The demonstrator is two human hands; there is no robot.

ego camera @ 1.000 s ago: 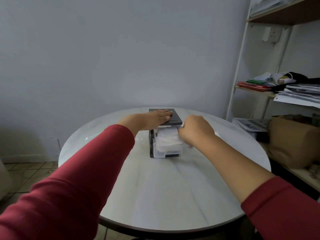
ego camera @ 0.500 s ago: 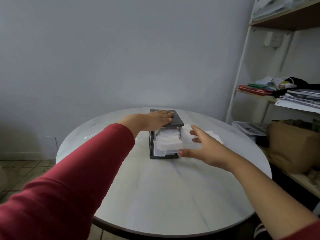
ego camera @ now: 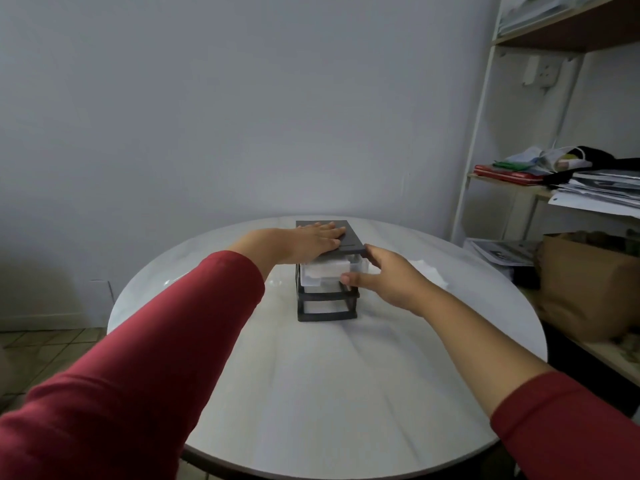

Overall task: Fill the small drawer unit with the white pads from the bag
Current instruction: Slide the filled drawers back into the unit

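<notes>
A small black drawer unit (ego camera: 327, 308) stands at the middle of the round white table (ego camera: 311, 393). Its clear top drawer (ego camera: 320, 276) sticks out a little at the front, with white pads visible inside. My left hand (ego camera: 311, 240) lies flat on the unit's dark top. My right hand (ego camera: 388, 278) is at the drawer's front right corner, the thumb touching the drawer front and the fingers stretched toward the unit's top corner. The bag of white pads (ego camera: 427, 270) lies on the table just right of the unit, partly hidden behind my right hand.
A white-framed shelf (ego camera: 481, 133) stands at the right with stacked papers (ego camera: 602, 192) and folded items. A brown paper bag (ego camera: 585, 282) sits on a low surface beside the table. A plain wall is behind the table, and tiled floor shows at the lower left.
My right hand left the pads in the drawer and came round to the drawer's front. The top drawer has slid most of the way back in. My left hand stayed on the unit's top.
</notes>
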